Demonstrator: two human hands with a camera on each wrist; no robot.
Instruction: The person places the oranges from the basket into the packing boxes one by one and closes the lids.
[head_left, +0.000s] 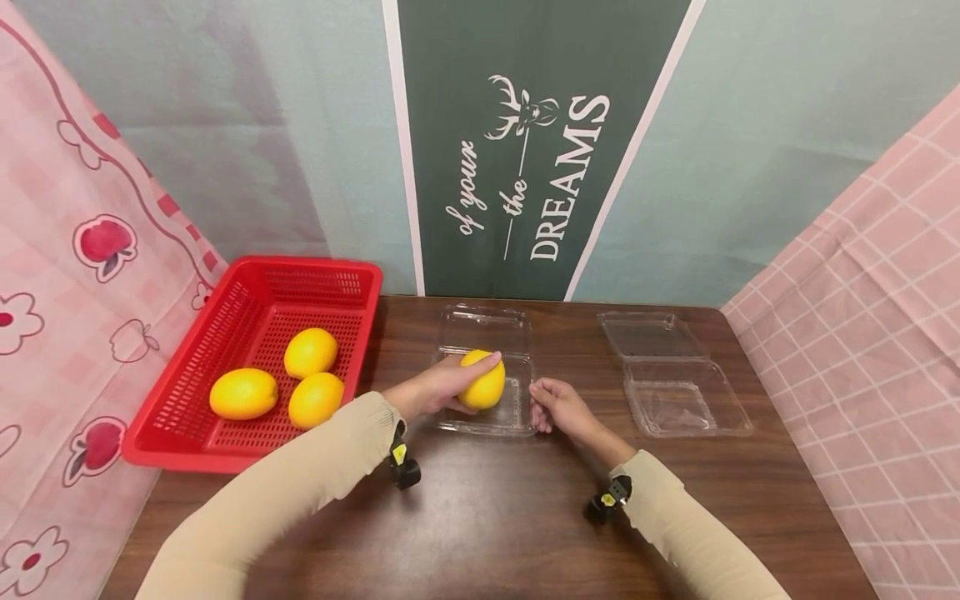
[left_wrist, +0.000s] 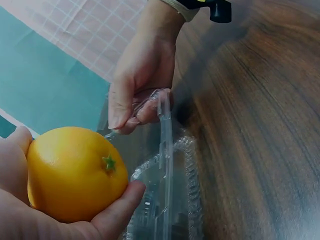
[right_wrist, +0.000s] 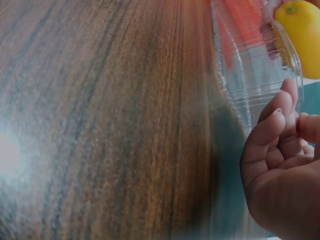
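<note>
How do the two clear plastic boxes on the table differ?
The middle box is pinched at its edge by the right hand; the other box is untouched. The left hand holds a yellow fruit at the middle box; the other box has none. Both are see-through and open.

Both arms: long sleeves, plain beige cloth, matte. Left sleeve [head_left: 300, 487] has soft creases along the forearm, bunched a bit at the left cuff [head_left: 384, 410]. Right sleeve [head_left: 693, 525] same colour, folds near the right cuff [head_left: 637, 475]. Left hand [head_left: 448, 383] and right hand [head_left: 560, 408] bare. Each wrist wears black camera gear: left camera [head_left: 407, 475] dark and rounded, with a yellow label [head_left: 400, 453] carrying a small dark mark; right camera [head_left: 597, 510] also black, with a yellow sticker [head_left: 607, 500], print too small to read.
</note>
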